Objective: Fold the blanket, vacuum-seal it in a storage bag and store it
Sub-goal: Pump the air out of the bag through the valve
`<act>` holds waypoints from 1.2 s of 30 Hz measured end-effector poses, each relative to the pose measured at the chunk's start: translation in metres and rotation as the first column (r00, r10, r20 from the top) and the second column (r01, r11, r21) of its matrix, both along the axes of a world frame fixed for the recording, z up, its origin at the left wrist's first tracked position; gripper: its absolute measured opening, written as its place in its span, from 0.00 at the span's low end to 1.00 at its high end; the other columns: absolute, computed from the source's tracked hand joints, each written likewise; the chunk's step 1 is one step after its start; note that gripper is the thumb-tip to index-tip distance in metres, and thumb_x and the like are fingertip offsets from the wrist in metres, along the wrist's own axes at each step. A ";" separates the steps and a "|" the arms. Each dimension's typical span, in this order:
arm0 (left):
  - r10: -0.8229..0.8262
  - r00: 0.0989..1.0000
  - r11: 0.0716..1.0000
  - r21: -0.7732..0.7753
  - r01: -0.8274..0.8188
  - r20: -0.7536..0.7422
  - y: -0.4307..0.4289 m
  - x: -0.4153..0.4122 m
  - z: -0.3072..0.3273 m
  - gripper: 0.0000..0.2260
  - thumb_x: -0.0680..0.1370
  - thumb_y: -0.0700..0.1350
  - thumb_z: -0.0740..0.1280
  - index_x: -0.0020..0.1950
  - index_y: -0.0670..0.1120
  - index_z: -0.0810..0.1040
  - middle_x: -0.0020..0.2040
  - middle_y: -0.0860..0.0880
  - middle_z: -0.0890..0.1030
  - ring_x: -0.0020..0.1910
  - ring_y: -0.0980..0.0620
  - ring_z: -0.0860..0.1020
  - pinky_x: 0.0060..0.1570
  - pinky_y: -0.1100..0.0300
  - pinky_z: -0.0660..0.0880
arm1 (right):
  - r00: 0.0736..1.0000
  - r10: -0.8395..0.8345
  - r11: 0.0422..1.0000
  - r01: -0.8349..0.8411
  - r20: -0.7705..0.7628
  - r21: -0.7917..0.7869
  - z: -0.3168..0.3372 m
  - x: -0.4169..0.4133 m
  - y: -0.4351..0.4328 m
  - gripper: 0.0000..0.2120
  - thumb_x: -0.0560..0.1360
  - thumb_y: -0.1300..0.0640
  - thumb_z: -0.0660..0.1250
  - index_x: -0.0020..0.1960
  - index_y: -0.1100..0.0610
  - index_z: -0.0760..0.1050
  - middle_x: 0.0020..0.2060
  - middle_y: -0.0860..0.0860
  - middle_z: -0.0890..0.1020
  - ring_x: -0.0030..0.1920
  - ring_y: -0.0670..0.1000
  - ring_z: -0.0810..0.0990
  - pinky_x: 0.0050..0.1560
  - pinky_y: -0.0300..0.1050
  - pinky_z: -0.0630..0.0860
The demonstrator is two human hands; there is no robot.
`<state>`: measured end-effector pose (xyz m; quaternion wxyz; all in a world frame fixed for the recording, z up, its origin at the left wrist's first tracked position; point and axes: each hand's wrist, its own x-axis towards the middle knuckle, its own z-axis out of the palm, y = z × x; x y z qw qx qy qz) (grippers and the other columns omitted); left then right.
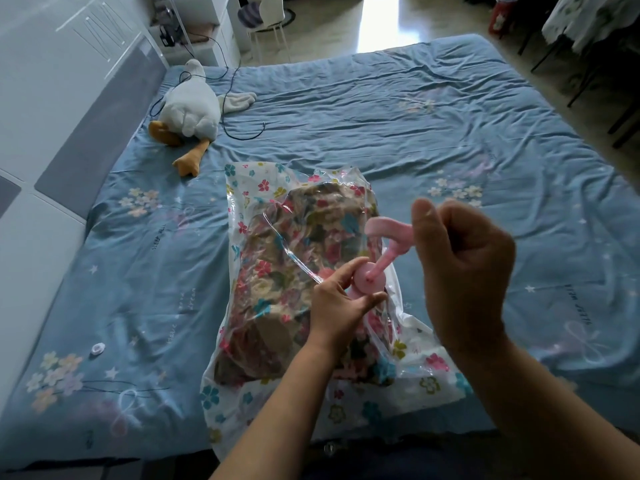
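A clear storage bag [249, 188] printed with small flowers lies on the blue bed sheet [415, 133], near the front edge. Inside it is the folded floral blanket [287, 258], brown with pink and blue blossoms. A pink hand pump stands on the bag's valve. My left hand [341, 299] grips the pump's body [369, 281] at the valve. My right hand [464, 268] is raised above it and curls round the pink handle [388, 230], whose rod is pulled out.
A white plush goose [190, 109] with orange feet lies at the bed's far left, with a black cable [228, 98] running by it. A small white cap [97, 348] rests on the sheet at left. White cabinets line the left side; chairs stand beyond the bed.
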<state>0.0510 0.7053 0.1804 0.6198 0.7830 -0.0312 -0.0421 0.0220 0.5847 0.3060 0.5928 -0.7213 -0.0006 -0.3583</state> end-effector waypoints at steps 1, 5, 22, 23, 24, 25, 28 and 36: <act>-0.005 1.000 1.000 0.006 0.005 0.004 -0.002 -0.001 0.001 0.28 0.66 0.44 0.81 0.65 0.47 0.79 0.58 0.49 0.83 0.58 0.53 0.82 0.61 0.48 0.77 | 0.999 -0.009 0.999 0.008 -0.046 -0.034 -0.012 -0.002 0.002 0.26 0.77 0.50 0.64 0.28 0.64 0.62 0.21 0.50 0.67 0.24 0.43 0.70 0.26 0.40 0.63; -0.030 0.999 0.999 0.034 0.029 0.029 -0.003 -0.007 0.001 0.21 0.67 0.41 0.79 0.59 0.47 0.81 0.52 0.55 0.84 0.51 0.63 0.82 0.52 0.63 0.79 | 0.857 -0.059 0.960 -0.091 -0.513 -0.263 -0.073 0.002 -0.003 0.28 0.71 0.31 0.58 0.26 0.53 0.62 0.21 0.46 0.65 0.24 0.45 0.64 0.30 0.43 0.63; -0.002 1.000 1.000 0.028 0.002 0.003 -0.001 -0.002 0.005 0.29 0.66 0.46 0.80 0.66 0.46 0.78 0.59 0.50 0.83 0.59 0.55 0.81 0.61 0.50 0.77 | 0.990 0.059 0.997 -0.066 -0.131 -0.045 -0.005 0.001 -0.001 0.30 0.76 0.44 0.64 0.30 0.70 0.67 0.25 0.64 0.77 0.23 0.50 0.72 0.25 0.45 0.67; 0.002 1.000 1.000 0.025 -0.002 0.000 -0.001 -0.002 0.004 0.30 0.66 0.47 0.80 0.66 0.47 0.78 0.60 0.50 0.83 0.59 0.54 0.81 0.61 0.49 0.77 | 0.996 0.071 0.997 -0.071 -0.046 0.002 0.007 0.001 0.000 0.29 0.77 0.47 0.64 0.30 0.70 0.65 0.26 0.68 0.77 0.23 0.55 0.72 0.25 0.47 0.67; 0.002 1.000 1.000 0.022 -0.002 -0.006 -0.001 -0.002 0.003 0.30 0.65 0.47 0.80 0.66 0.47 0.78 0.60 0.50 0.82 0.59 0.54 0.81 0.61 0.49 0.77 | 0.998 0.059 0.998 -0.059 -0.013 0.007 0.008 0.003 0.000 0.28 0.77 0.48 0.64 0.29 0.69 0.63 0.25 0.67 0.76 0.24 0.59 0.71 0.25 0.47 0.66; -0.001 1.000 1.000 0.023 0.002 -0.008 -0.002 -0.004 0.003 0.29 0.65 0.47 0.80 0.66 0.47 0.78 0.60 0.50 0.83 0.59 0.54 0.81 0.61 0.50 0.77 | 0.999 0.027 0.999 -0.029 -0.041 -0.043 -0.003 0.004 0.001 0.27 0.77 0.48 0.63 0.29 0.66 0.62 0.23 0.63 0.75 0.24 0.59 0.70 0.25 0.46 0.65; -0.015 1.000 0.999 0.032 0.014 0.014 -0.004 -0.011 0.002 0.23 0.67 0.44 0.80 0.60 0.48 0.80 0.55 0.51 0.84 0.53 0.59 0.82 0.54 0.61 0.78 | 0.921 -0.037 0.962 -0.072 -0.387 -0.263 -0.059 0.004 -0.003 0.28 0.75 0.37 0.58 0.28 0.59 0.65 0.22 0.54 0.70 0.25 0.54 0.69 0.26 0.47 0.68; 0.006 1.000 1.000 0.013 -0.006 0.000 -0.001 -0.005 0.004 0.30 0.65 0.48 0.80 0.66 0.47 0.77 0.60 0.50 0.82 0.59 0.54 0.81 0.61 0.50 0.77 | 0.997 0.078 0.997 -0.078 -0.005 0.000 0.005 0.000 0.001 0.25 0.77 0.48 0.64 0.28 0.61 0.64 0.23 0.63 0.76 0.25 0.54 0.79 0.25 0.49 0.68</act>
